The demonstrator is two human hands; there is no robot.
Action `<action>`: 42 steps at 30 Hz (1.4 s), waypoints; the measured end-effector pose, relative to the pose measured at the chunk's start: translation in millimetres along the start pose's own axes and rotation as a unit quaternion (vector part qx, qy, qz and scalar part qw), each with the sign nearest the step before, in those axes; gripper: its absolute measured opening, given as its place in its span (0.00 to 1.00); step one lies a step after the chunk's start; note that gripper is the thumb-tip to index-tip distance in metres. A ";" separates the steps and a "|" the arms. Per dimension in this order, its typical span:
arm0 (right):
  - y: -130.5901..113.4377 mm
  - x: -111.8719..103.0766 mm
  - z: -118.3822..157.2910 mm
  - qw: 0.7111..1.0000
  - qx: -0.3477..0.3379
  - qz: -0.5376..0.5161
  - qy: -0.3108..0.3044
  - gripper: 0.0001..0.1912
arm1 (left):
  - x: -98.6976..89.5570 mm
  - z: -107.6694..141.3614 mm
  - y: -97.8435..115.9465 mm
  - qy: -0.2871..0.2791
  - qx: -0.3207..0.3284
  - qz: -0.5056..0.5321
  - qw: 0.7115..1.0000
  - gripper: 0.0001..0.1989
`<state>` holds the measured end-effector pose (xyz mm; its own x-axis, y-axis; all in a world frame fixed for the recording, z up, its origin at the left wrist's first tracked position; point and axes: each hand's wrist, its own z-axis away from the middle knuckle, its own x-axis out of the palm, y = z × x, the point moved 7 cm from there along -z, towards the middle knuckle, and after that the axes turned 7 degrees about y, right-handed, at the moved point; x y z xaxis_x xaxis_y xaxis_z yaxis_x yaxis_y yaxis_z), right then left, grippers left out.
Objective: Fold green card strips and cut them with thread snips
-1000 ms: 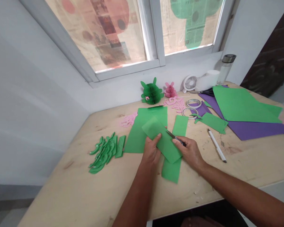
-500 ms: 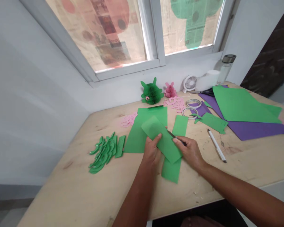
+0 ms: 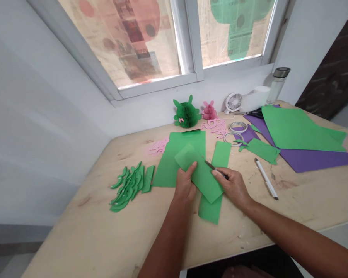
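My left hand (image 3: 186,180) grips a folded strip of green paper (image 3: 204,179) by its lower left edge, thumb on top and fingers underneath. In my right hand (image 3: 234,184) is a pair of small dark scissors (image 3: 211,165), the blades pointing up and left along the strip's right edge. Much of the handle is hidden by the fingers. Beneath the held strip lies another green strip (image 3: 210,210), and a larger green sheet (image 3: 165,170) is behind my left hand. To the left are a pile of wavy green cut pieces (image 3: 129,187) and a small green rectangle (image 3: 148,178).
A white pen (image 3: 266,178) lies right of my hand. Tape rolls (image 3: 233,139), pink cut pieces (image 3: 159,146), and green (image 3: 295,129) and purple sheets (image 3: 303,160) are farther back. Along the wall stand a green paper figure (image 3: 187,115), a pink one (image 3: 209,111), a fan (image 3: 234,102) and a bottle (image 3: 277,85).
The held strip has turned slightly, and the scissors show a little more against its right edge. Both hands keep nearly the same place and grip.
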<state>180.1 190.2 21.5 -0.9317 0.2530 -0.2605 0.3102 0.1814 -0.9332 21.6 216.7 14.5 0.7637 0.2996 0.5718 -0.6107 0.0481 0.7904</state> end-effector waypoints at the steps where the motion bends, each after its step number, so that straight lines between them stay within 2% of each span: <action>1: -0.2 -0.3 -0.1 1.000 0.000 0.001 0.002 0.19 | 0.5 0.5 -0.4 -0.002 -0.001 0.000 1.000 0.17; 8: -3.5 -1.4 -0.5 1.000 0.000 0.002 0.005 0.19 | 1.4 4.5 -5.3 0.005 -0.031 0.008 0.999 0.20; 19: -3.8 -3.4 -0.4 1.000 0.002 0.002 0.025 0.19 | 5.2 7.6 -7.7 0.003 -0.034 0.008 0.999 0.22; 30: -5.4 -4.3 -0.7 1.000 0.002 -0.002 0.025 0.19 | 5.7 8.3 -8.7 -0.007 -0.039 0.013 0.999 0.19; 42: -3.1 -3.7 -0.2 1.000 0.006 -0.008 0.024 0.19 | 5.2 8.6 -10.6 -0.002 -0.047 0.007 0.999 0.22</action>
<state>182.6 188.9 25.4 -0.9268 0.2946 -0.2329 0.2918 0.1745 -0.9404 33.9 209.6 10.9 0.7557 0.2971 0.5836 -0.6380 0.1333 0.7584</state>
